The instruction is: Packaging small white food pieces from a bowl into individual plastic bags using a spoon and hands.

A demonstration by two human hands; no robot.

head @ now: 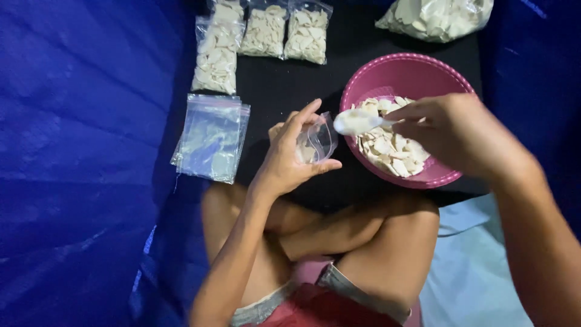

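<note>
My left hand (292, 154) holds a small clear plastic bag (316, 140) with its mouth held wide, a few pale chips inside. My right hand (451, 132) grips a white spoon (357, 122) whose loaded bowl sits right at the bag's mouth. Just to the right is a pink plastic bowl (404, 74) holding several pale, flat chips (388, 148). My right hand hovers over the bowl's near side.
A stack of empty clear zip bags (211, 137) lies left of my left hand. Three filled bags (264, 31) lie at the top on the black cloth (284, 85). A large bag of chips (436, 18) sits top right. Blue tarp (78, 163) surrounds; my crossed legs are below.
</note>
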